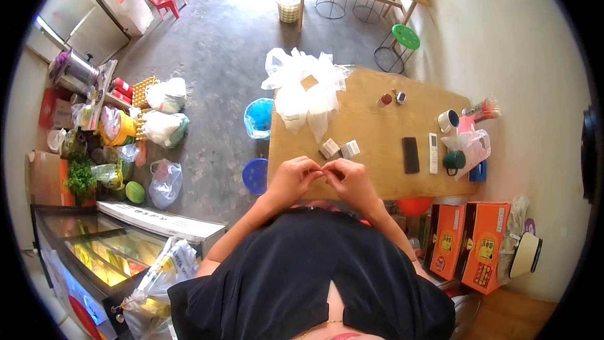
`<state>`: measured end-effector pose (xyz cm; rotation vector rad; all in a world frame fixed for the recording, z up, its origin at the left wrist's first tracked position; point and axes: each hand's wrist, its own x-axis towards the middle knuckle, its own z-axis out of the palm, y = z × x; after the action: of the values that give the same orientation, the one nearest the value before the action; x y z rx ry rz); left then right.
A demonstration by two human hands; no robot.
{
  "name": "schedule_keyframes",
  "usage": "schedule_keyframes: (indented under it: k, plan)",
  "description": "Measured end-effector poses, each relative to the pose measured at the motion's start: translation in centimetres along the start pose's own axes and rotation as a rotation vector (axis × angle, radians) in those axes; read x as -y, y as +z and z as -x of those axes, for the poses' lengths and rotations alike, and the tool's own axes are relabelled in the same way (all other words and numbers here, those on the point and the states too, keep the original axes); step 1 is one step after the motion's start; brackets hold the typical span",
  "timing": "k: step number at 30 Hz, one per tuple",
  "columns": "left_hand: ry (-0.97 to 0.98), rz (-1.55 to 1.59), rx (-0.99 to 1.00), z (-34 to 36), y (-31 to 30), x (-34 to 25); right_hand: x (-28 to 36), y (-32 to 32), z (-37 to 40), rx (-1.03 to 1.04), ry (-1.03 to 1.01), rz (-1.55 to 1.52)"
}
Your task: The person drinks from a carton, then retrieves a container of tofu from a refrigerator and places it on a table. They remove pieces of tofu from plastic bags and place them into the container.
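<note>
Both hands meet at the near edge of the wooden table (371, 119). My left hand (293, 178) is closed in a pinch, and its fingertips touch those of my right hand (350, 182), which pinches too. Whatever lies between the fingertips is too small to make out. Just beyond the hands, two small pale boxes (329, 148) sit side by side on the tabletop. Behind them is a heap of white plastic bags (307, 102). To the right lie a dark phone (411, 155) and a white remote control (433, 153).
A white mug (448, 121) and a dark green cup (453, 162) stand at the table's right side. A blue-lined bin (258, 118) and a blue stool (255, 176) are on the floor to the left. Orange boxes (484, 247) stand at lower right, a glass-topped freezer (113, 249) at lower left.
</note>
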<state>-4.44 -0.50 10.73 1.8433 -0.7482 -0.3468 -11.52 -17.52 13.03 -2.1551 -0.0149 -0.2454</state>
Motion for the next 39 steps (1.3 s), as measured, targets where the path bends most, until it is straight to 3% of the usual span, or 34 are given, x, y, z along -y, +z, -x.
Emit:
schedule_keyframes:
  k: [7, 11, 14, 16, 21, 24, 27, 31, 36, 38, 39]
  plan:
    - [0.204, -0.135, -0.025, 0.7, 0.7, 0.6, 0.5, 0.0, 0.1, 0.154, 0.009, 0.178]
    - [0.300, -0.209, -0.091, 0.7, 0.9, 0.5, 0.2, 0.5, -0.2, 0.095, -0.106, 0.184]
    - [0.362, -0.265, -0.181, 0.6, 0.6, -0.5, 0.9, 1.3, -0.2, -0.005, 0.005, -0.012]
    - [0.359, -0.287, -0.229, 0.6, 0.8, -0.4, 0.4, 2.1, -0.2, -0.013, 0.275, -0.330]
    - [0.326, -0.301, -0.347, 0.7, 0.8, -0.4, -0.3, 4.3, -0.8, -0.091, 0.342, -0.685]
    - [0.284, -0.183, -0.487, 0.7, 0.9, 0.1, -0.4, 4.9, -1.5, -0.090, 0.341, -0.805]
    - [-0.073, 0.236, -0.477, 1.2, 1.0, 0.6, 0.5, 5.0, -2.2, -0.066, 0.258, -0.821]
    - [-0.170, 0.486, -0.416, 1.8, 0.2, 0.5, 0.9, 5.0, -3.0, -0.061, 0.203, -0.786]
    - [-0.265, 0.887, -0.497, 1.9, 0.2, 0.0, 2.3, 7.0, -2.4, -0.230, 0.183, -0.580]
    - [-0.264, 1.025, -0.562, 2.1, 0.2, -0.1, 3.0, 7.7, -1.9, -0.199, 0.056, -0.439]
    - [-0.256, 1.010, -0.635, 2.0, -0.2, -0.4, 3.3, 7.8, -1.9, -0.191, -0.146, -0.313]
